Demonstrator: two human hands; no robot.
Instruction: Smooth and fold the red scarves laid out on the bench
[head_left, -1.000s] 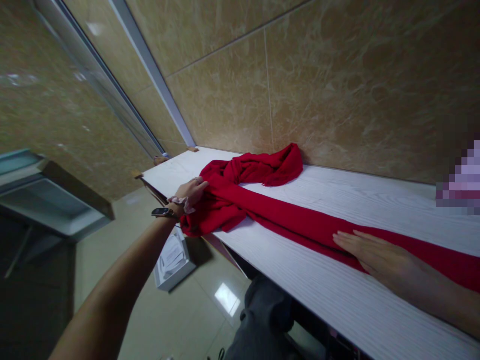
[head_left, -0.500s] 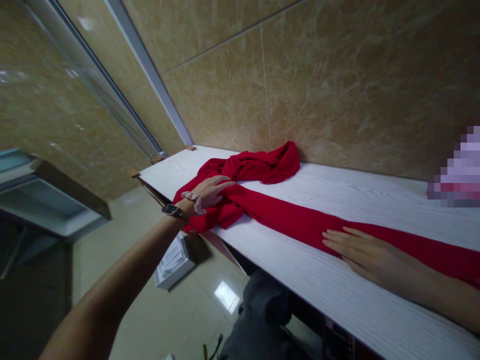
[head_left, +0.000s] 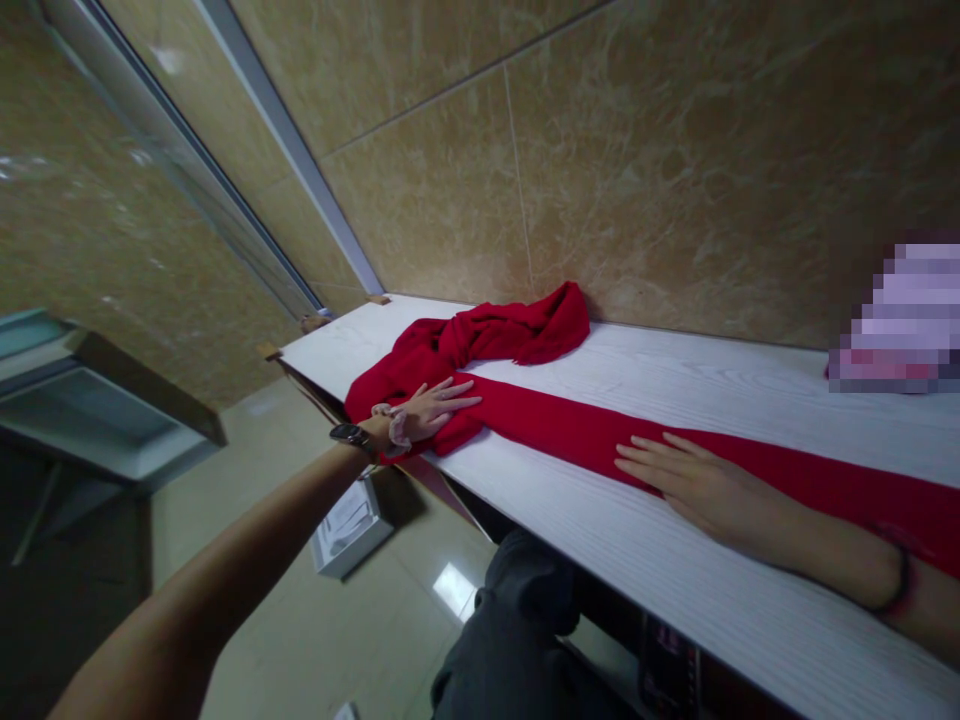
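Observation:
A long red scarf (head_left: 555, 422) lies along the white wood-grain table. Its right part is a flat, narrow strip; its left part is bunched and looped, with one end curling back toward the wall. My left hand (head_left: 435, 408), with a scrunchie and a dark watch at the wrist, rests palm down on the strip beside the bunched part, fingers spread. Farther right, my right hand (head_left: 690, 480) lies flat on the strip's near edge, fingers stretched out, a dark band round its wrist. Neither hand grips the cloth.
The white table (head_left: 675, 365) stands against a brown marbled tile wall (head_left: 675, 180). A pixelated pale purple patch (head_left: 907, 320) is at the far right. On the floor below sits a white box (head_left: 349, 530). A grey open-fronted cabinet (head_left: 135, 410) stands at the left.
My left hand has slid slightly toward the near side and spread its fingers. My right hand appears a little farther left, and the whole view has shifted slightly. The strip looks smoother near my left hand.

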